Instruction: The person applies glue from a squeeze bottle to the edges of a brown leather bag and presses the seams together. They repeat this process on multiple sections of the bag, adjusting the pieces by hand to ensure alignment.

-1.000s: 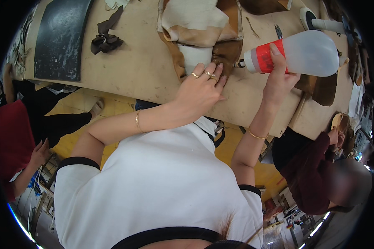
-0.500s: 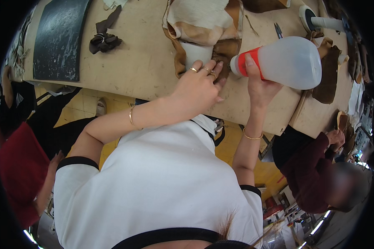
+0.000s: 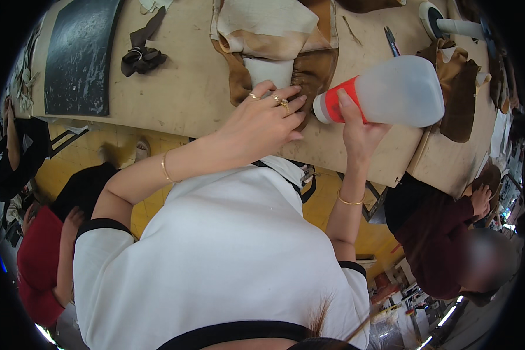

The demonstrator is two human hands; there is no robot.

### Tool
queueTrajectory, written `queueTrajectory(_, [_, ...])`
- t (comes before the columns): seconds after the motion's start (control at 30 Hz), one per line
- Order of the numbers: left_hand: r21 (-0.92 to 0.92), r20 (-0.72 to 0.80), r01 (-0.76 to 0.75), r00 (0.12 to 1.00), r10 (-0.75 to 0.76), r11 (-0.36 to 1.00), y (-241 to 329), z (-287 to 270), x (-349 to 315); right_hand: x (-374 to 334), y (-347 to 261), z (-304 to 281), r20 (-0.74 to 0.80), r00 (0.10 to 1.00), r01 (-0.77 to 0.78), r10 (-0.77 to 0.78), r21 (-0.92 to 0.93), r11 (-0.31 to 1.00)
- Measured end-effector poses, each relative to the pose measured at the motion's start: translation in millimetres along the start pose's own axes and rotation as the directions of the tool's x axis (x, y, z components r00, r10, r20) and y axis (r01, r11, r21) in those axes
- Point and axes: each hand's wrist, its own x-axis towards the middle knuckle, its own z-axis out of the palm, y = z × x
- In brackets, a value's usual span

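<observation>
Bare worktop [image 3: 181, 87] lies open left of the brown leather piece [image 3: 309, 76], up to the dark strap bundle [image 3: 143, 58] and black mat [image 3: 79, 58]. Rightward, the tilted plastic bottle [image 3: 396, 90] and scissors [image 3: 391, 41] crowd passage.

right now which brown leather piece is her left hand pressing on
The dark brown piece at the table's near edge, under the left hand. The other brown piece lies right of the bottle, untouched.
</observation>
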Motion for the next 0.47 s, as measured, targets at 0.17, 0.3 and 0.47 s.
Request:
queueTrajectory(0.17, [0.035, 0.027, -0.046, 0.999, 0.045, 0.998, -3.7, -4.6, -12.5, -0.3, -10.3, -8.5, -0.139, 0.988, -0.049, 0.064, 0.113, 0.992])
queueTrajectory(0.3, [0.173, 0.053, -0.088, 0.995, 0.080, 0.981, -6.4, 0.6, -10.5, 4.3, -21.2, -14.0, -0.230, 0.970, -0.054, 0.076, 0.102, 0.993])
queueTrajectory(0.47, [0.234, 0.063, -0.085, 0.995, 0.072, 0.969, -4.3, 3.0, -10.3, 8.6, -16.3, -9.8, -0.199, 0.980, 0.014, -0.021, -0.036, 0.999])
